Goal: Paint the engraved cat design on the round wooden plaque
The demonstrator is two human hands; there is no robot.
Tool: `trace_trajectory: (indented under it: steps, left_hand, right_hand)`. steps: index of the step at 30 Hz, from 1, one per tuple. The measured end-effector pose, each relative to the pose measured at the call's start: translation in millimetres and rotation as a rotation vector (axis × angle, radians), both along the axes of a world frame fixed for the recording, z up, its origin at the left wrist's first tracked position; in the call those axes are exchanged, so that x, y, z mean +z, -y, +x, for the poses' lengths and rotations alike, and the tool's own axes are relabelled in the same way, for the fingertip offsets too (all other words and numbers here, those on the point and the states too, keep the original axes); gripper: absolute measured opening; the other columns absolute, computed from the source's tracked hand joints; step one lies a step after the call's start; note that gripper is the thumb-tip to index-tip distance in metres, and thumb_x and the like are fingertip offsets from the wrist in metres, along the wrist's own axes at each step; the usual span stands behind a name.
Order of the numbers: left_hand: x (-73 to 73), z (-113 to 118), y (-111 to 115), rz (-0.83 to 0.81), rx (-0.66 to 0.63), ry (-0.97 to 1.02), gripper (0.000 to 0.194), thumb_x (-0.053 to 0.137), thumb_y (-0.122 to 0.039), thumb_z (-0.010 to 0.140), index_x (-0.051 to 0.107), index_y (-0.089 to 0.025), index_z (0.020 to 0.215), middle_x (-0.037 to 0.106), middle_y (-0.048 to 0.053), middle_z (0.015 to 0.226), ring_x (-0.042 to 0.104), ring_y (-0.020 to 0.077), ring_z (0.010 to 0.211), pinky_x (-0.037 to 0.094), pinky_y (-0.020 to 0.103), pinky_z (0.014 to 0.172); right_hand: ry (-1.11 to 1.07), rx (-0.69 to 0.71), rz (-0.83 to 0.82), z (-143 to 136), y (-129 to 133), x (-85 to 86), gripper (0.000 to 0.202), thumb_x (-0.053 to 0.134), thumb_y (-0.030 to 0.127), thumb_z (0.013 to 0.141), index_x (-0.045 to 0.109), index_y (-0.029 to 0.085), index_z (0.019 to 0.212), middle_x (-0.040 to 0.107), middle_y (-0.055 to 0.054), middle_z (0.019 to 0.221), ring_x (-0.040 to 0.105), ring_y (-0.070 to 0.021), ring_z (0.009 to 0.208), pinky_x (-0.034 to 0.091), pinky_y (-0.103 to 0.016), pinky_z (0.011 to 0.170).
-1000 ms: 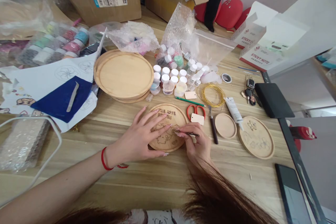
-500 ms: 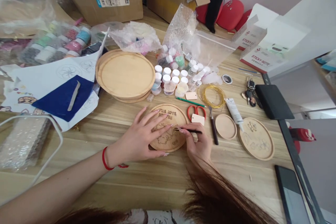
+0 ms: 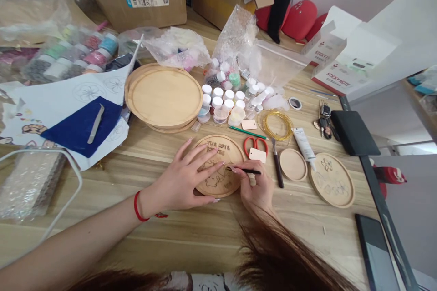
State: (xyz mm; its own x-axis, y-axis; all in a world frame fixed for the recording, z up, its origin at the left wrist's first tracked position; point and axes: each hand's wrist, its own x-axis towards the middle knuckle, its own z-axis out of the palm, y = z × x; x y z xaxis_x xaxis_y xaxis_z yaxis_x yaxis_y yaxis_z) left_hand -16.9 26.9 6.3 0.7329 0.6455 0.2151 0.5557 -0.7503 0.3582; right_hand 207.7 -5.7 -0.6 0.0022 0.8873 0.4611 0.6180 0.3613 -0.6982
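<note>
A small round wooden tray (image 3: 235,184) with a raised rim lies on the table, bearing dark lettering and an outlined drawing. My left hand (image 3: 186,173) rests across its left side, fingers spread, covering part of the drawing. On the tray's right side, my right hand (image 3: 257,184) pinches slim black tweezers (image 3: 251,171), whose tips point left at the drawing near my left fingertips. Exactly what the tips touch is too small to make out.
Red-handled scissors (image 3: 250,147), a dark-handled tool (image 3: 278,170), a coil of gold wire (image 3: 277,126), a glue tube (image 3: 303,148) and another wooden tray (image 3: 332,179) lie to the right. White-capped jars (image 3: 228,95) and larger stacked trays (image 3: 164,95) stand behind. A phone (image 3: 377,250) lies front right.
My right hand and the tweezers have shifted very slightly left. My left hand stays in place on the tray.
</note>
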Motion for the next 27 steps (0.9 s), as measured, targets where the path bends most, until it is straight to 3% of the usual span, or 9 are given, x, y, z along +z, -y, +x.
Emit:
trace_trajectory:
  steps: [12, 22, 27]
  left_hand:
    - [3.8, 3.1, 1.8, 0.005, 0.0, -0.019, 0.073, 0.06, -0.062, 0.083, 0.043, -0.028, 0.146, 0.038, 0.009, 0.154, 0.03, 0.0373, 0.141, 0.012, 0.064, 0.118]
    - [1.1, 2.8, 2.0, -0.001, -0.003, -0.029, 0.072, 0.057, -0.063, 0.084, 0.043, -0.027, 0.145, 0.036, 0.009, 0.155, 0.028, 0.0371, 0.143, 0.013, 0.062, 0.118]
    - [1.0, 3.4, 1.7, -0.01, -0.007, -0.009, 0.072, 0.058, -0.061, 0.084, 0.043, -0.027, 0.145, 0.036, 0.008, 0.155, 0.029, 0.0367, 0.142, 0.013, 0.062, 0.119]
  right_hand:
    - [0.037, -0.047, 0.025, -10.3, -3.6, -1.3, 0.014, 0.055, 0.011, 0.087, 0.057, 0.025, 0.086, 0.064, -0.002, 0.075, 0.062, -0.021, 0.074, 0.051, -0.037, 0.068]
    - [0.058, 0.029, 0.046, -9.7, -7.9, 4.9, 0.019, 0.053, 0.007, 0.086, 0.058, 0.025, 0.087, 0.065, -0.002, 0.075, 0.062, -0.021, 0.074, 0.052, -0.038, 0.068]
    - [0.029, -0.037, 0.041, -11.3, -4.7, -1.8, 0.017, 0.054, 0.008, 0.087, 0.057, 0.025, 0.087, 0.065, -0.001, 0.077, 0.062, -0.0207, 0.074, 0.051, -0.037, 0.069]
